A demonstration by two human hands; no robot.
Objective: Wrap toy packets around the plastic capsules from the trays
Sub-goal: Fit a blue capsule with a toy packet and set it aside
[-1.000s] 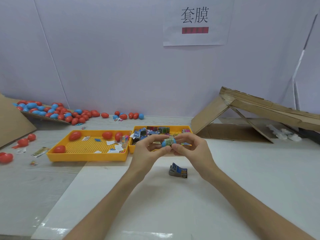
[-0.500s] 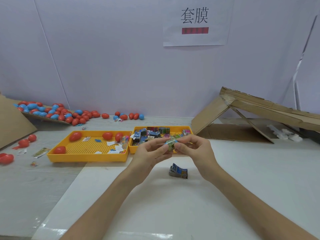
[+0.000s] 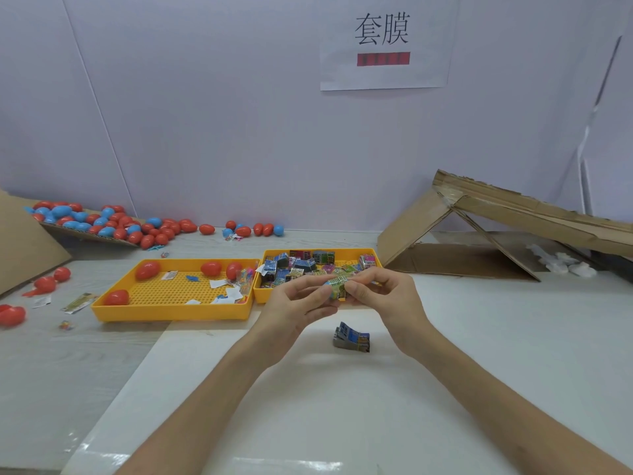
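Though adjacent, capsule tray (image 3: 171, 311), packet tray (image 3: 261, 297)

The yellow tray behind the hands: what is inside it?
Printed toy packets lie piled in the tray. The left hand and right hand hide its near part, so contents there cannot be seen.

Both hands (image 3: 342, 296) pinch a packet-wrapped capsule (image 3: 336, 288) above two yellow trays (image 3: 171, 311)

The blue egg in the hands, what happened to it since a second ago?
The green packet has been worked further over the blue capsule, so only a sliver of blue shows now. The left hand and right hand kept pinching it. The spare packet, capsule tray and packet tray stayed put.
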